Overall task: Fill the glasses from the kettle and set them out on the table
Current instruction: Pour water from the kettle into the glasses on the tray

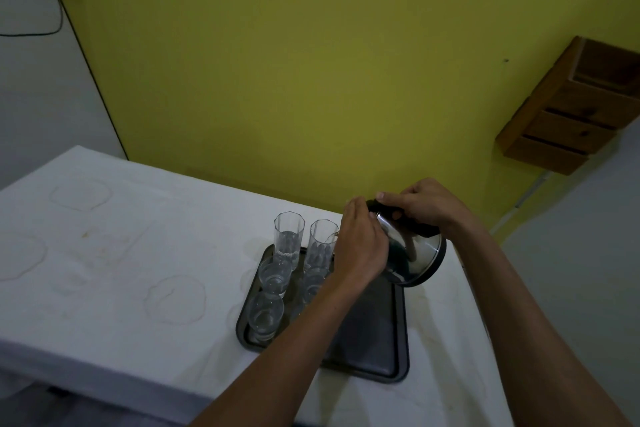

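Kettle: the steel kettle (414,258) hangs tilted over the far right corner of the tray (367,340), its spout end pointing left toward the tall glasses and its base swung out to your right.
Right grip: your right hand (427,206) is wrapped around the black handle on top, closed on it and carrying the weight.
Left grip: your left hand (360,246) is pressed against the kettle's spout side, fingers curled on the body; it steadies more than it lifts, and it hides the spout tip.
Key relation: the right tall glass (320,246) stands just left of your left hand, directly under the spout end, so the pour line runs right to left along the kettle's long axis. A thin stream seems to reach its rim, though it is too faint to be sure.
Left tall glass: the left tall glass (289,239) stands just beside it, upright, with water in its lower part.
Short glasses: two short glasses (268,298) stand nearer you on the tray's left side, each with a little water; a third is partly hidden behind your left forearm.
Desk: the white-covered desk (121,270) carries no glass outside the tray yet, so setting out looks still undone.
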Demonstrator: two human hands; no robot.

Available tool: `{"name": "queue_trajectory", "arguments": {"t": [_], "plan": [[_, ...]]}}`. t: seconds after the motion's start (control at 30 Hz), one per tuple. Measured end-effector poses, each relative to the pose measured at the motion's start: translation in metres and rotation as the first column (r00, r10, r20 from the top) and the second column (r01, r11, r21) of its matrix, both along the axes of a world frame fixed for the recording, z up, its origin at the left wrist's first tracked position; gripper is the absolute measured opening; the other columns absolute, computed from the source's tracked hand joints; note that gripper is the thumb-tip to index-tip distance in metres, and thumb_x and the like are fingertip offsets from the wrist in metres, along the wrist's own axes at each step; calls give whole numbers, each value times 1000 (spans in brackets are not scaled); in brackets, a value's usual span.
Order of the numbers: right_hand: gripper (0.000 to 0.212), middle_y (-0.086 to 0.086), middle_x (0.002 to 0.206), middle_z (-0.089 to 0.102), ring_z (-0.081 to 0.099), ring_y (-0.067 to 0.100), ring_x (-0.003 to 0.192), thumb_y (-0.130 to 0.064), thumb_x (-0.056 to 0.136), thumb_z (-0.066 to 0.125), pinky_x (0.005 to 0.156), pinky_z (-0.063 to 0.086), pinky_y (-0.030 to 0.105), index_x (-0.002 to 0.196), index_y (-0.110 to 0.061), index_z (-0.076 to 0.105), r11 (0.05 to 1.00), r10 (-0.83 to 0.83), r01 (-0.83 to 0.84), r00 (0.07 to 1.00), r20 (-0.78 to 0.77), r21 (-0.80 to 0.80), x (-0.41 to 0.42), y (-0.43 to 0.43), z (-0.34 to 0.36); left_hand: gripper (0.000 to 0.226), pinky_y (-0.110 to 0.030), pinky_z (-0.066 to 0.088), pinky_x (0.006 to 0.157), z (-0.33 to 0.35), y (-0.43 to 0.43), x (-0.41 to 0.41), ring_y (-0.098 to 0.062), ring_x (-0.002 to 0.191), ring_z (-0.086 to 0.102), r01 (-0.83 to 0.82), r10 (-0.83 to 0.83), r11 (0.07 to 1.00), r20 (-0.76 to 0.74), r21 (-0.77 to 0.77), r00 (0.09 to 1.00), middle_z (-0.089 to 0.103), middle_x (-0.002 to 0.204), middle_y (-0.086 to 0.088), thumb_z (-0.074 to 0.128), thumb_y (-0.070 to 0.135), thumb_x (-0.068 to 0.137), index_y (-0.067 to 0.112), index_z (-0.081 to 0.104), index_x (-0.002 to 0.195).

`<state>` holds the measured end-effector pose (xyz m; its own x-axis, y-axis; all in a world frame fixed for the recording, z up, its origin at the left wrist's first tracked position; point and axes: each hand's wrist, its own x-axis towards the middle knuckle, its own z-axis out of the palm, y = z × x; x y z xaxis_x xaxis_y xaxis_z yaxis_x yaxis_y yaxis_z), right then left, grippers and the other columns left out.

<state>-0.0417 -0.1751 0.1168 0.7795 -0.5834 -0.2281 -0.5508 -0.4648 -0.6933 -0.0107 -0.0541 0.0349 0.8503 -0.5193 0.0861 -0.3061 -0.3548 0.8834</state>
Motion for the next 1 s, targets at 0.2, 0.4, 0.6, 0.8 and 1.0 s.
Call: {"name": "queue_trajectory", "arguments": {"t": [0.2, 0.4, 0.6, 0.8, 1.0], "plan": [[51, -3, 37, 45, 39, 17, 39, -55, 78, 79, 47, 30, 26, 61, -8, 68, 1000, -1, 1, 1000, -8, -4, 0, 2, 2, 45, -45, 31, 114, -2, -1, 1, -28, 142, 30, -7, 7, 1000, -2, -2, 1000, 33, 152, -10, 25, 25, 104, 7, 30, 145], [50, -3, 37, 46, 39, 16, 38, -56, 78, 79, 46, 31, 25, 62, -9, 68, 1000, 2, -2, 1000, -12, -7, 0, 1, 2, 50, -36, 19, 120, 2, 2, -1, -21, 150, 14, 11, -11, 1000, -9, 1, 1000, 19, 161, -6, 24, 26, 105, 9, 20, 152], [51, -2, 38, 46, 40, 18, 42, -56, 77, 79, 47, 31, 26, 61, -8, 69, 1000, 9, -9, 1000, -10, -8, 1, 0, 2, 47, -45, 28, 116, -3, -1, 1, -27, 145, 26, -3, 3, 1000, -6, -10, 1000, 29, 155, -8, 25, 27, 104, 9, 26, 148], [51, -2, 38, 46, 40, 18, 41, -56, 77, 79, 48, 31, 27, 59, -10, 67, 1000, 16, -16, 1000, -9, -16, 3, -1, 0, 40, -53, 38, 105, -7, -3, 3, -34, 133, 39, -26, 26, 1000, -3, -6, 1000, 39, 142, -13, 26, 28, 103, 8, 34, 137], [50, -3, 37, 46, 40, 16, 40, -54, 78, 79, 47, 31, 26, 61, -9, 68, 999, 25, -25, 1000, -12, -20, 7, 0, 2, 40, -53, 38, 105, -7, -3, 2, -34, 134, 37, -35, 35, 999, 3, -24, 999, 37, 144, -13, 26, 29, 103, 10, 33, 138]]}}
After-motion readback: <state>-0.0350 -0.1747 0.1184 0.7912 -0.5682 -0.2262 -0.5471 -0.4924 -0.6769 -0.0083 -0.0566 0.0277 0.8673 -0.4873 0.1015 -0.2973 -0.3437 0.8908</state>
